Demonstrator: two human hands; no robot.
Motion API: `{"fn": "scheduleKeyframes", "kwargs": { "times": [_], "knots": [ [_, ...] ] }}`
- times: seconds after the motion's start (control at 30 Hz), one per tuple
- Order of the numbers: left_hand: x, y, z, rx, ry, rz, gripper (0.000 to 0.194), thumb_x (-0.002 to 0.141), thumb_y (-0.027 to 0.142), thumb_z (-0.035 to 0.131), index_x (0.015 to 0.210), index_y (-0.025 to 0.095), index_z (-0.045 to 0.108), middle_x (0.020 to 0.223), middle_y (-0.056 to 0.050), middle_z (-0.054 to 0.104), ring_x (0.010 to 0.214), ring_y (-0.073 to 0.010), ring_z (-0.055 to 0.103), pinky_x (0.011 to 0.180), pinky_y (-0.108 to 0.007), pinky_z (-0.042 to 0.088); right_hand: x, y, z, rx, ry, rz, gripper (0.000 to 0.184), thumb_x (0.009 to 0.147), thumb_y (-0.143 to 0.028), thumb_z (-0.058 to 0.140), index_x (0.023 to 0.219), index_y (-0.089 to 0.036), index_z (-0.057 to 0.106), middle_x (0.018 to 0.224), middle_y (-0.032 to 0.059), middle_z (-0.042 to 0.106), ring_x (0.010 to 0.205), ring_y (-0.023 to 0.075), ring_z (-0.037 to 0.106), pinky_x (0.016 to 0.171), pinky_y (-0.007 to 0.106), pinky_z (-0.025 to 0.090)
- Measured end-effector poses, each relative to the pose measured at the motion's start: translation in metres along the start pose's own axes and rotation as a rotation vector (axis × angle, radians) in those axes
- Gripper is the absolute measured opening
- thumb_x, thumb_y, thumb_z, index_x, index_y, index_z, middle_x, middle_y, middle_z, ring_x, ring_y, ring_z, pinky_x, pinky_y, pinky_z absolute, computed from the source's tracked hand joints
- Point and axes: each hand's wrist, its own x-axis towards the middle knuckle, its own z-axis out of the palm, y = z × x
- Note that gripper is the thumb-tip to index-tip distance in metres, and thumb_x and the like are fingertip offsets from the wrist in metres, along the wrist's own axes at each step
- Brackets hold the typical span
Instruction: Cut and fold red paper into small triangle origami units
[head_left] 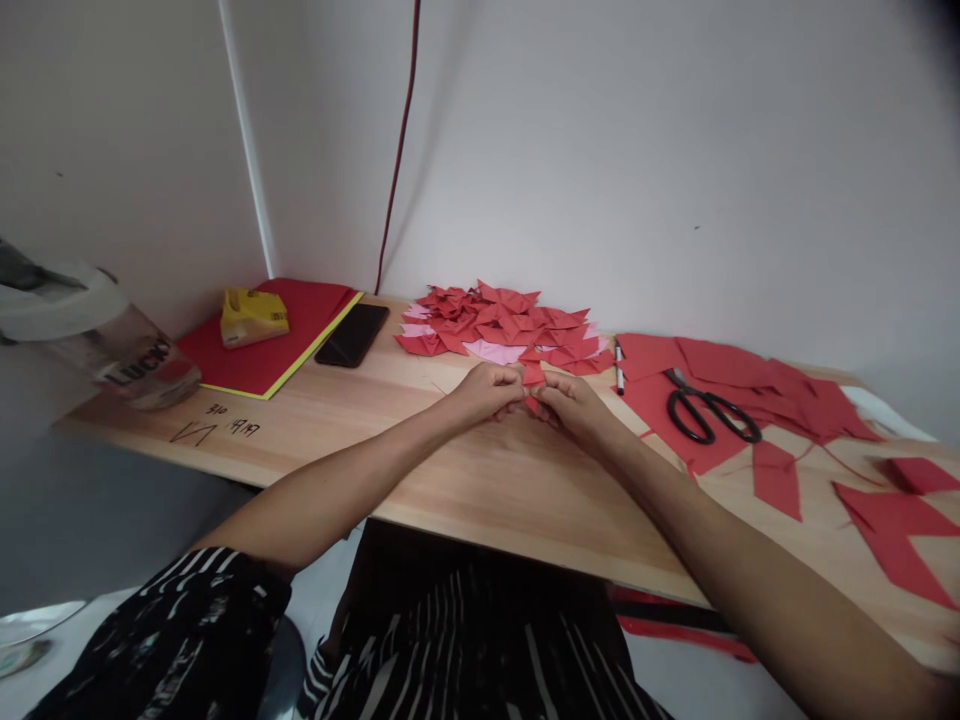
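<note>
Just above the wooden table, my left hand (489, 391) and my right hand (568, 402) meet at a small folded red paper (532, 374). Fingers of both hands are closed on it, one hand at each side, and they cover much of its shape. Right behind the hands lies a pile of folded red and pink paper pieces (510, 322) with pointed tips. A marker (619, 368) lies to the right of that pile, close to my right hand.
Black-handled scissors (709, 412) rest on red paper sheets (720, 362) at the right, near loose red cut pieces (778, 478). Leftward are a phone (352, 335), a yellow box (255, 318) on a red folder (300, 310), and a clear bottle (124, 350). A wall stands behind the table (480, 490).
</note>
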Motion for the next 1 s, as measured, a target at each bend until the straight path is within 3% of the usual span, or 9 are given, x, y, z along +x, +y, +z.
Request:
{"fn": "scheduleKeyframes", "kwargs": {
  "times": [0.13, 0.2, 0.27, 0.37, 0.47, 0.77, 1.0],
  "knots": [
    [0.002, -0.002, -0.002, -0.068, 0.039, -0.039, 0.023, 0.077, 0.016, 0.058, 0.056, 0.013, 0.052, 0.044, 0.004, 0.05, 0.033, -0.0033, 0.041, 0.036, -0.016, 0.027, 0.0, 0.005, -0.001, -0.068, 0.052, -0.065, 0.03, 0.088, -0.04, 0.048, 0.065, -0.02, 0.049, 0.054, -0.0027, 0.051, 0.043, 0.0089, 0.04, 0.043, 0.024, 0.029],
    [0.002, -0.002, -0.003, -0.113, 0.058, -0.064, 0.023, 0.078, 0.017, 0.058, 0.056, 0.013, 0.053, 0.045, 0.003, 0.052, 0.034, -0.0038, 0.043, 0.037, -0.017, 0.03, 0.001, 0.008, -0.002, -0.108, 0.093, -0.126, 0.026, 0.09, -0.039, 0.047, 0.073, -0.021, 0.051, 0.058, -0.0025, 0.053, 0.048, 0.0106, 0.045, 0.048, 0.024, 0.035],
    [0.002, -0.002, -0.004, -0.161, 0.079, -0.087, 0.023, 0.079, 0.017, 0.058, 0.057, 0.013, 0.053, 0.047, 0.002, 0.054, 0.035, -0.004, 0.044, 0.038, -0.017, 0.031, 0.001, 0.011, -0.002, -0.143, 0.134, -0.199, 0.013, 0.089, -0.034, 0.051, 0.091, -0.021, 0.053, 0.068, -0.0014, 0.056, 0.059, 0.013, 0.052, 0.056, 0.026, 0.041],
    [0.002, 0.0, -0.005, -0.229, 0.099, -0.11, 0.021, 0.079, 0.017, 0.058, 0.059, 0.012, 0.055, 0.05, 0.0, 0.057, 0.036, -0.004, 0.046, 0.038, -0.017, 0.03, 0.001, 0.011, -0.002, -0.198, 0.174, -0.297, 0.026, 0.084, -0.026, 0.057, 0.108, -0.023, 0.048, 0.092, 0.0029, 0.06, 0.079, 0.016, 0.057, 0.069, 0.029, 0.045],
    [0.0, 0.002, -0.004, -0.27, 0.111, -0.123, 0.021, 0.078, 0.015, 0.06, 0.058, 0.011, 0.055, 0.05, 0.0, 0.057, 0.036, -0.0041, 0.046, 0.037, -0.017, 0.029, -0.001, 0.009, -0.002, -0.252, 0.207, -0.36, 0.031, 0.084, -0.024, 0.058, 0.112, -0.024, 0.045, 0.102, 0.0055, 0.058, 0.083, 0.0166, 0.057, 0.07, 0.029, 0.045],
    [-0.001, 0.005, -0.002, -0.295, 0.079, -0.122, 0.022, 0.077, 0.014, 0.062, 0.056, 0.009, 0.058, 0.047, 0.0, 0.055, 0.035, -0.004, 0.045, 0.037, -0.016, 0.03, -0.002, 0.004, -0.005, -0.389, 0.227, -0.414, 0.007, 0.085, -0.027, 0.06, 0.09, -0.023, 0.061, 0.088, 0.0042, 0.062, 0.074, 0.0184, 0.054, 0.071, 0.033, 0.042],
    [0.0, 0.005, 0.001, -0.315, 0.015, -0.156, 0.017, 0.078, 0.01, 0.056, 0.062, 0.008, 0.061, 0.052, -0.003, 0.061, 0.038, -0.0056, 0.05, 0.039, -0.017, 0.034, -0.004, 0.004, -0.003, -0.279, 0.257, -0.306, 0.016, 0.088, -0.038, 0.058, 0.083, -0.023, 0.055, 0.077, 0.0024, 0.064, 0.068, 0.0181, 0.058, 0.065, 0.031, 0.044]
  ]
}}
